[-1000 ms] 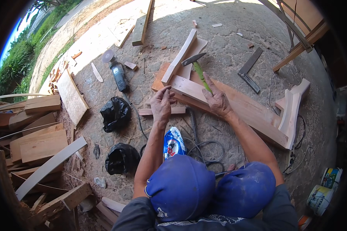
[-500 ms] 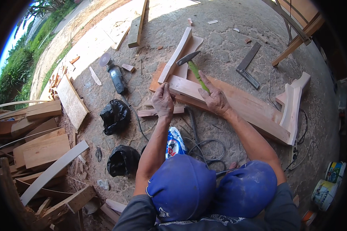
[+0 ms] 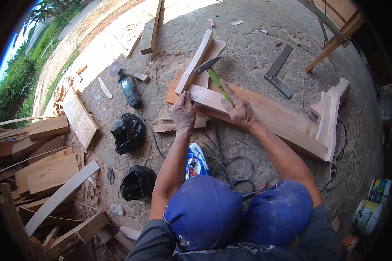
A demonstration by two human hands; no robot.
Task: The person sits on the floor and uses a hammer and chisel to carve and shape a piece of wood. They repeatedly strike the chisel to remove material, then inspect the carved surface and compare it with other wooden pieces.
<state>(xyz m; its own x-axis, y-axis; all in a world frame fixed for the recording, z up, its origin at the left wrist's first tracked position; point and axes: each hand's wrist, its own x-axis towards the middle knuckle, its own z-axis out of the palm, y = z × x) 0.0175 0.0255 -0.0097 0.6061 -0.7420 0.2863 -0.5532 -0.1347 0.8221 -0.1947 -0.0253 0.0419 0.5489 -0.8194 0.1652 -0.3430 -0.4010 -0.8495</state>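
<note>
My right hand (image 3: 239, 111) grips the green handle of a hammer (image 3: 217, 79), its dark head held over the joint of a pale wooden frame. My left hand (image 3: 184, 108) is pinched against the near face of the long rail (image 3: 207, 98), just below the curved upright piece (image 3: 196, 56); what its fingertips hold, if anything, is too small to make out. The rail lies along a wider reddish board (image 3: 274, 108), and a second curved end piece (image 3: 331, 122) stands at the rail's right end.
An angle grinder (image 3: 128, 87), two black bags (image 3: 126, 132), a blue-white packet (image 3: 196, 161) and loose cords surround me. Offcuts (image 3: 48, 174) are piled at left. A square (image 3: 278, 69) lies beyond the board; buckets (image 3: 366, 213) stand at right, near a wooden stand (image 3: 331, 48) farther back.
My left hand has moved up to the joint, its fingers closing at the rail. The hammer stays raised in my right hand. The whole view has shifted slightly.
</note>
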